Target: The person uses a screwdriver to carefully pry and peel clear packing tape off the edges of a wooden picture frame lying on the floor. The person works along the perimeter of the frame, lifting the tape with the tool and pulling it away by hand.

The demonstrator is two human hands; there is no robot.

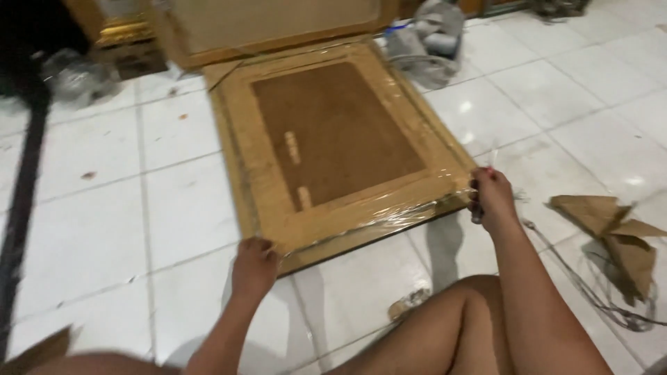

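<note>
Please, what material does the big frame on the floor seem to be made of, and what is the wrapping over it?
The picture frame looks like wood with a gold finish; its back panel seems brown hardboard, matte and fibrous. The wrapping appears to be clear plastic film, shiny and wrinkled near the right hand. The floor looks like glossy white ceramic tile.

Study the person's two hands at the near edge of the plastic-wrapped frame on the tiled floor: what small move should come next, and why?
Probably pull the clear plastic wrap taut along the near edge. The left hand grips the frame at its near left corner, the right hand pinches film at the right corner, and the film between them looks wrinkled and loose.
</note>
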